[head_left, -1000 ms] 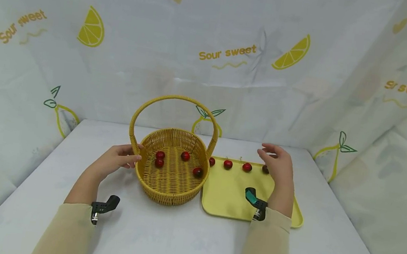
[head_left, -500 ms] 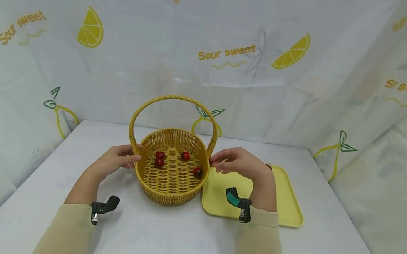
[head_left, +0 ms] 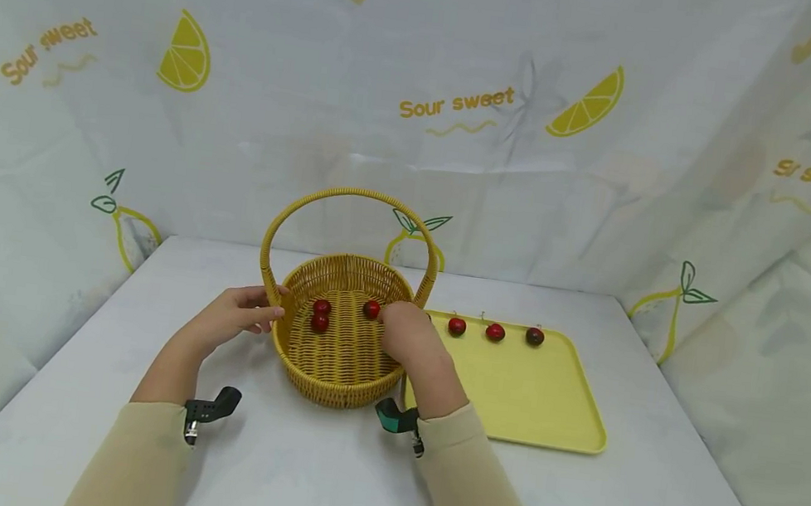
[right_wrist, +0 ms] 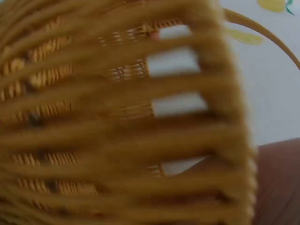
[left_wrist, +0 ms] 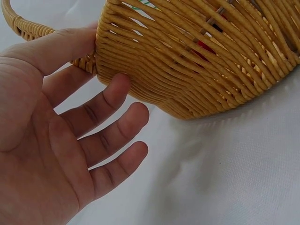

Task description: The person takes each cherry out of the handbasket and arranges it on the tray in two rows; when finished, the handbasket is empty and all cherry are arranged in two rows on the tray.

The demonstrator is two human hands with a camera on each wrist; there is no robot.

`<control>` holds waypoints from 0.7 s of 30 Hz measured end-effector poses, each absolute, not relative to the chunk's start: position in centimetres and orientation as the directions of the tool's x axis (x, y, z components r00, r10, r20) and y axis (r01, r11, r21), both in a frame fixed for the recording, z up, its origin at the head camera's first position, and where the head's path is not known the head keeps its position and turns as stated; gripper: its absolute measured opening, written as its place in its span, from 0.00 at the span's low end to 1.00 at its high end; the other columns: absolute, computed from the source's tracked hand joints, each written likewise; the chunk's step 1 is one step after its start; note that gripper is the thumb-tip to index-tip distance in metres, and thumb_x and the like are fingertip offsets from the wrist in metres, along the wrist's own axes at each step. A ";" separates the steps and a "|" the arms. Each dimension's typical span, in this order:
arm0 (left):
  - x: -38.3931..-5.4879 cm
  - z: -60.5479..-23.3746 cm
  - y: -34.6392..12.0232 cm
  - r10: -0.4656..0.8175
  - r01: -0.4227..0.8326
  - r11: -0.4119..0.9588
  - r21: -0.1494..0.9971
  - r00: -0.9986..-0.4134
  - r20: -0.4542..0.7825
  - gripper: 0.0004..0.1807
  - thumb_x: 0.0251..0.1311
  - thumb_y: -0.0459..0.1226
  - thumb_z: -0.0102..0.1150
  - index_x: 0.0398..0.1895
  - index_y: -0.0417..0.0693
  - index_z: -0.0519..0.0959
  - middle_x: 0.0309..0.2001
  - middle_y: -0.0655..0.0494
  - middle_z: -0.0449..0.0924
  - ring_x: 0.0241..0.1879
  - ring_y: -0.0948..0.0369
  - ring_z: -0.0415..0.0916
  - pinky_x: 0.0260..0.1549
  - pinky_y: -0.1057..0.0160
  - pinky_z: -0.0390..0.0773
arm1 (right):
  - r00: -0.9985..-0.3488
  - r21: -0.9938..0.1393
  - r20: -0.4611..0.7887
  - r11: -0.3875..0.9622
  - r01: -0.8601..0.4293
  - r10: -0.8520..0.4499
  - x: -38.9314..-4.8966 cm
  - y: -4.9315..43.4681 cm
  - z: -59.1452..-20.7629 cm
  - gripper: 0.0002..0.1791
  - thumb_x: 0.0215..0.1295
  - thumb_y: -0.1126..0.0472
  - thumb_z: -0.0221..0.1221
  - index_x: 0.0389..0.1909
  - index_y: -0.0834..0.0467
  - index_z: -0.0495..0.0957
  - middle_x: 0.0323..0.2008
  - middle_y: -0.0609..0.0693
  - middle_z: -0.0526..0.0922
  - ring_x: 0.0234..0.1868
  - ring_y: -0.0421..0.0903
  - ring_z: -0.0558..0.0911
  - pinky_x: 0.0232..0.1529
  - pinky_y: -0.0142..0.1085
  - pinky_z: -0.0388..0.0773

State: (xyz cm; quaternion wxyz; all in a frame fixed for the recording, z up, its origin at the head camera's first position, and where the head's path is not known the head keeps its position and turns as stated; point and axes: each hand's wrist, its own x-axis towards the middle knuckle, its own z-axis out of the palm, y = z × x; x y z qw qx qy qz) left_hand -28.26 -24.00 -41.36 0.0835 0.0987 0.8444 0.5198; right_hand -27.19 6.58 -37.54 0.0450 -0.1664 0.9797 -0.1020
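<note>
The right hand (head_left: 407, 338) reaches over the basket (head_left: 341, 333) rim at its 3 o'clock side, with the fingers down inside the bowl. Whether those fingers pinch a cherry cannot be told: the head view shows only the back of the hand, and the right wrist view is filled by blurred wicker. The left hand (head_left: 232, 321) rests spread against the basket wall at 9 o'clock, thumb near the handle (head_left: 356, 196) root, fingers straight and touching the weave (left_wrist: 187, 70).

Three cherries (head_left: 322, 308) show on the basket floor, toward 12 o'clock of the right hand. Three more cherries (head_left: 495, 332) lie in a row along the far edge of the yellow tray (head_left: 531, 401), which sits just beside the basket at its 3 o'clock on the desk (head_left: 320, 477).

To do the step well, in judgement: keep the left palm pressed steadily so the light basket does not slide; lower the fruit close to the floor before letting go, since round cherries roll; withdraw the right hand straight up, clear of the rim and handle.
</note>
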 end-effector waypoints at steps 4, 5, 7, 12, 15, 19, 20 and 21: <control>-28.3 -41.4 -24.0 0.254 0.081 0.437 0.896 -0.966 -0.037 0.29 0.70 0.49 0.63 0.70 0.47 0.74 0.48 0.48 0.83 0.44 0.51 0.78 0.47 0.56 0.78 | -0.952 -0.033 -0.023 0.952 -0.304 -0.305 -26.8 5.3 -38.4 0.05 0.68 0.70 0.63 0.41 0.61 0.86 0.38 0.54 0.85 0.42 0.48 0.83 0.44 0.41 0.83; -28.3 -41.4 -24.0 0.256 0.082 0.438 0.895 -0.966 -0.037 0.29 0.70 0.49 0.63 0.70 0.47 0.73 0.48 0.48 0.83 0.44 0.51 0.78 0.47 0.56 0.78 | -0.953 -0.014 -0.022 0.953 -0.302 -0.302 -26.7 5.1 -38.5 0.05 0.68 0.70 0.63 0.40 0.61 0.86 0.37 0.54 0.85 0.41 0.49 0.83 0.44 0.41 0.83; -28.3 -41.4 -24.0 0.257 0.082 0.436 0.896 -0.966 -0.037 0.28 0.71 0.48 0.63 0.70 0.47 0.74 0.48 0.47 0.83 0.44 0.50 0.78 0.47 0.56 0.78 | -0.953 0.001 -0.022 0.953 -0.302 -0.302 -26.6 4.9 -38.7 0.04 0.67 0.69 0.64 0.40 0.61 0.86 0.37 0.54 0.85 0.41 0.49 0.84 0.43 0.41 0.83; -28.4 -41.3 -23.9 0.253 0.076 0.439 0.895 -0.966 -0.042 0.27 0.72 0.46 0.62 0.70 0.48 0.74 0.48 0.47 0.82 0.45 0.50 0.77 0.47 0.56 0.78 | -0.953 -0.011 -0.047 0.955 -0.298 -0.298 -26.7 4.6 -39.0 0.04 0.68 0.68 0.64 0.41 0.60 0.86 0.37 0.53 0.86 0.39 0.47 0.83 0.43 0.41 0.82; -28.4 -41.3 -23.9 0.251 0.074 0.442 0.894 -0.967 -0.045 0.27 0.72 0.46 0.62 0.70 0.48 0.74 0.47 0.47 0.82 0.45 0.50 0.77 0.47 0.56 0.78 | -0.955 -0.022 -0.060 0.957 -0.288 -0.289 -26.7 4.6 -39.0 0.05 0.69 0.68 0.64 0.42 0.60 0.86 0.37 0.53 0.86 0.37 0.46 0.82 0.42 0.39 0.82; -28.4 -41.3 -23.8 0.250 0.072 0.447 0.892 -0.967 -0.047 0.27 0.71 0.47 0.62 0.70 0.48 0.74 0.48 0.47 0.83 0.45 0.49 0.78 0.48 0.56 0.78 | -0.958 -0.028 -0.066 0.960 -0.277 -0.279 -26.5 4.6 -39.0 0.05 0.70 0.67 0.63 0.43 0.60 0.86 0.37 0.53 0.86 0.36 0.46 0.82 0.42 0.39 0.82; -28.3 -41.3 -23.8 0.250 0.072 0.449 0.891 -0.967 -0.048 0.28 0.71 0.47 0.62 0.70 0.48 0.73 0.48 0.47 0.83 0.45 0.49 0.78 0.48 0.56 0.78 | -0.958 -0.032 -0.065 0.960 -0.277 -0.278 -26.5 4.6 -39.0 0.05 0.69 0.67 0.64 0.43 0.60 0.86 0.37 0.53 0.86 0.36 0.46 0.81 0.42 0.39 0.82; -28.3 -41.3 -23.8 0.249 0.072 0.450 0.890 -0.967 -0.048 0.28 0.71 0.47 0.62 0.70 0.48 0.73 0.48 0.47 0.83 0.45 0.49 0.78 0.48 0.56 0.78 | -0.957 -0.035 -0.063 0.959 -0.281 -0.282 -26.5 4.6 -38.9 0.05 0.69 0.67 0.64 0.43 0.60 0.86 0.37 0.53 0.86 0.36 0.46 0.81 0.42 0.39 0.82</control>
